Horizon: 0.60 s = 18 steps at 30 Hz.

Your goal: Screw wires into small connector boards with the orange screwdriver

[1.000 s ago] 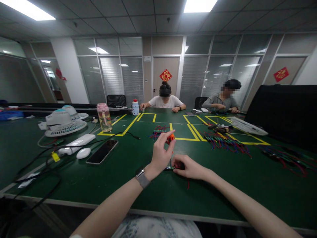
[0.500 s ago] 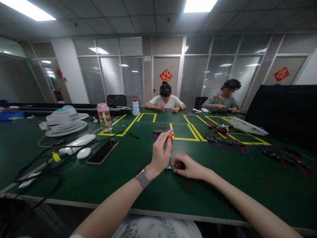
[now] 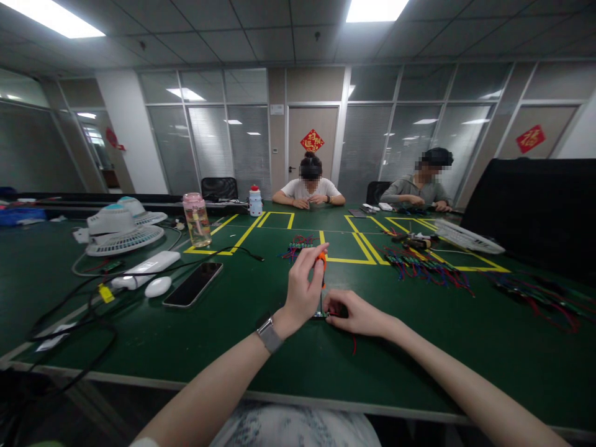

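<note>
Orange-handled and nearly upright, the screwdriver (image 3: 323, 277) sits between the thumb and fingers of my left hand (image 3: 303, 282) — from my remote view, its dark shaft runs down to a small circuit board (image 3: 319, 315) lying on the green table (image 3: 209, 338). I have the right hand (image 3: 361, 314) curled in, pinching that board at its right end, with a red wire (image 3: 354, 345) trailing below. Beyond the left hand I see a cluster of wired boards (image 3: 298, 247) — a black phone (image 3: 194, 285) lies well apart to the left.
</note>
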Each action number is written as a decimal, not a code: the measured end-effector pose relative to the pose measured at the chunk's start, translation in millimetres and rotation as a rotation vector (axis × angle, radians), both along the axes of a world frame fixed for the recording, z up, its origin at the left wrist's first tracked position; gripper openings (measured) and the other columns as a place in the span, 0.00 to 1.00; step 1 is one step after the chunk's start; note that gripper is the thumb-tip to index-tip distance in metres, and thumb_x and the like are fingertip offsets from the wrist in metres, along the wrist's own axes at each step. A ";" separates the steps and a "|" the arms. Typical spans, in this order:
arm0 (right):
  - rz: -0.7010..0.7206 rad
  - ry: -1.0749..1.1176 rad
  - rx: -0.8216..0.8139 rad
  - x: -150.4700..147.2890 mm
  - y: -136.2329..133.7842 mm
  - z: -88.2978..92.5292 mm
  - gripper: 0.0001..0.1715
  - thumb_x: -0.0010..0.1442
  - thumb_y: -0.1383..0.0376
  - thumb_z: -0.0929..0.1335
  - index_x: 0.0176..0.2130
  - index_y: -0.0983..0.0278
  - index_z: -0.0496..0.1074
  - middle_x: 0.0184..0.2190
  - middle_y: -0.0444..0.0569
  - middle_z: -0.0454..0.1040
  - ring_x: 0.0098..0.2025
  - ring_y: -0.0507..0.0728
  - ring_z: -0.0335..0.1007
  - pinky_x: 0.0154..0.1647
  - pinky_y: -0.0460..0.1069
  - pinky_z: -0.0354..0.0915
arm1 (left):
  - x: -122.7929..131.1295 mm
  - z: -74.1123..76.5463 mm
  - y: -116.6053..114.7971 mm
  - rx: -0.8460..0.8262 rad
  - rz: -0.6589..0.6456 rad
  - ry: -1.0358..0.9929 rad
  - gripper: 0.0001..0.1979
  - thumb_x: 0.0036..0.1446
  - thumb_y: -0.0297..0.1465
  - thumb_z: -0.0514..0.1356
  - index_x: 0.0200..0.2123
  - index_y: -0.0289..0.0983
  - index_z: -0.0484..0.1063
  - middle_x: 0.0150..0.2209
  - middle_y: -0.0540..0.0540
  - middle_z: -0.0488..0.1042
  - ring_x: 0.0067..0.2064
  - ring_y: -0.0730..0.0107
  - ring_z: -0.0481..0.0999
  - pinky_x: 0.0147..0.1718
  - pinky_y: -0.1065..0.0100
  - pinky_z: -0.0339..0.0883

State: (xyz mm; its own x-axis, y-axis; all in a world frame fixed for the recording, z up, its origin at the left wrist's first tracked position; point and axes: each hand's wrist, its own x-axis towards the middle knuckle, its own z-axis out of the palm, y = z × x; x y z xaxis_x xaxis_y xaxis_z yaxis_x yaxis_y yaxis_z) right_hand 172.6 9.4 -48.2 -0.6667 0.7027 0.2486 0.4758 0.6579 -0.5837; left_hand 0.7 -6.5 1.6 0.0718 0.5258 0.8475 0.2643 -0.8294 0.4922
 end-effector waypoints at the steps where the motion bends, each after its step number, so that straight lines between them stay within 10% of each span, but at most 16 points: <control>1: 0.000 -0.001 0.001 -0.1 0.0 0.0 0.08 0.52 0.70 0.68 0.36 0.65 0.69 0.27 0.42 0.66 0.28 0.50 0.61 0.28 0.44 0.59 | 0.1 0.1 0.2 -0.006 0.001 -0.007 0.15 0.66 0.28 0.48 0.52 0.38 0.69 0.45 0.43 0.72 0.46 0.67 0.72 0.47 0.65 0.64; 12: 0.005 0.007 -0.007 -0.3 -0.4 0.3 0.07 0.52 0.70 0.68 0.35 0.66 0.68 0.27 0.41 0.66 0.27 0.50 0.60 0.27 0.44 0.58 | 0.0 0.6 2.5 0.047 0.086 -0.001 0.10 0.59 0.30 0.59 0.44 0.40 0.74 0.36 0.48 0.67 0.38 0.71 0.69 0.40 0.69 0.65; 18: 0.004 0.002 0.007 0.0 0.8 -1.5 0.07 0.52 0.70 0.68 0.35 0.65 0.68 0.26 0.41 0.65 0.27 0.50 0.60 0.27 0.44 0.57 | 0.0 -0.3 2.7 -0.034 -0.018 0.004 0.17 0.66 0.28 0.48 0.54 0.39 0.68 0.47 0.44 0.72 0.48 0.68 0.71 0.48 0.66 0.64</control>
